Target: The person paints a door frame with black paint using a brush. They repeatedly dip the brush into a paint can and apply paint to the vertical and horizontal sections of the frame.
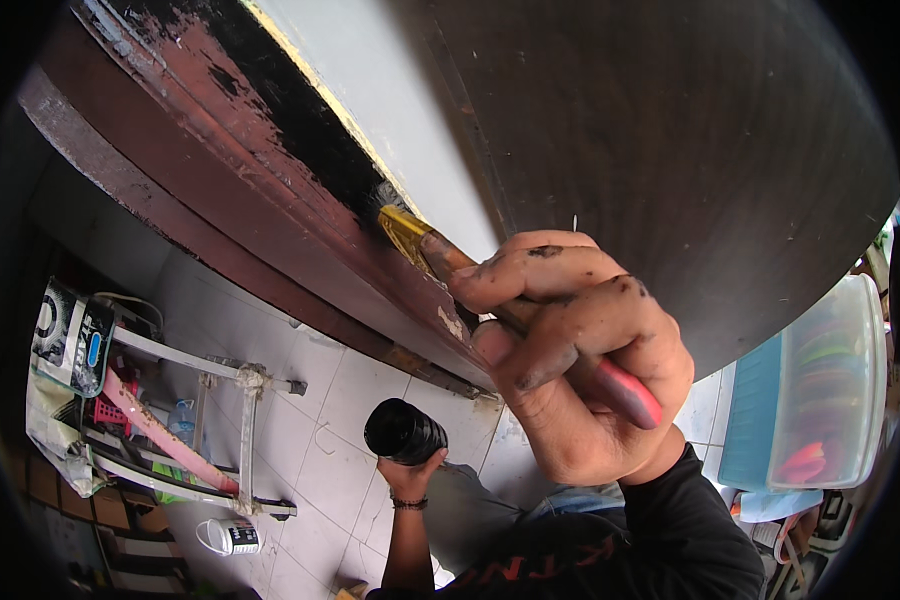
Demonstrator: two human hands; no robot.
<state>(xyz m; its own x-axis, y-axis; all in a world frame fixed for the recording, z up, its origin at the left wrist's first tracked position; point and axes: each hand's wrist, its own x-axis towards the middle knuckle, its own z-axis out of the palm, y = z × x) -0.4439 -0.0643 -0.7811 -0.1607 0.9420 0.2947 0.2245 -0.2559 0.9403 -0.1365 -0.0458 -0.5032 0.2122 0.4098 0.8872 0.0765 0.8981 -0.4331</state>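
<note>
My right hand (595, 360), speckled with dark paint, is closed around the handle of a paintbrush (410, 237). The brush has a gold-coloured ferrule and a reddish handle end. Its bristle tip touches the edge of a wooden frame (270, 200), where a black painted band runs beside patchy reddish-brown wood. A yellowish strip (335, 100) separates that band from a pale surface. Lower down, my left hand (415, 475) grips a round, black-coated container (405, 430) from below; its inside looks black, and its contents cannot be made out.
A broad dark brown panel (670, 130) fills the upper right. At right stands a translucent plastic tub (805, 390). On the tiled floor (315, 470) at left are a paint-spattered ladder (245, 430), a box-shaped container (70, 340) on it, and a small white bucket (232, 537).
</note>
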